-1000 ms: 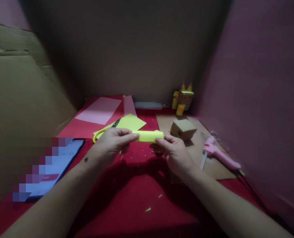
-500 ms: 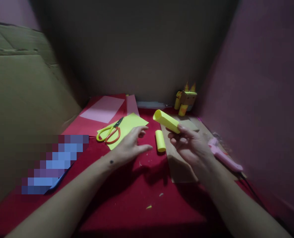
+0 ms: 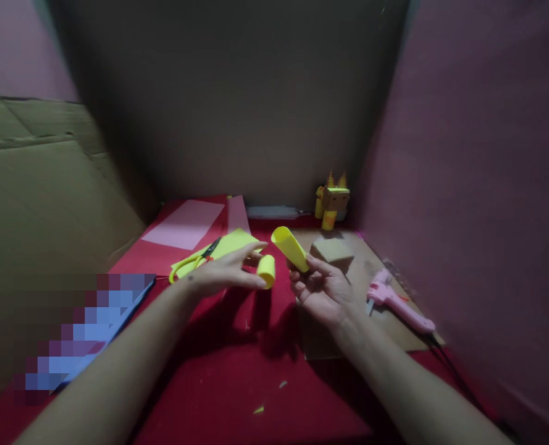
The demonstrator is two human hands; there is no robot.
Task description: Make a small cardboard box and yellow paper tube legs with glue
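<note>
My right hand [image 3: 323, 289] grips a longer yellow paper tube [image 3: 291, 248] near its lower end, its open mouth tilted up and to the left. Between the thumb and fingers of my left hand [image 3: 225, 269] is a shorter yellow paper tube [image 3: 266, 272], lifted off the red cloth with its shadow below. The two tubes are side by side with a small gap. Under and behind my left hand lie yellow-handled scissors [image 3: 184, 267] on a sheet of yellow paper [image 3: 237, 238]; the hand hides part of both.
A pink glue gun [image 3: 401, 306] and a small cardboard box [image 3: 332, 252] rest on a cardboard sheet [image 3: 320, 340] at right. A cardboard figure [image 3: 335, 201] stands at the back. Pink paper [image 3: 186, 222] lies back left; a blurred blue item [image 3: 102, 337] is at left. Paper scraps [image 3: 259, 410] dot the cloth.
My left hand has closed on the shorter tube and raised it from the cloth. My right hand has tilted the longer tube more upright. The view has shifted slightly.
</note>
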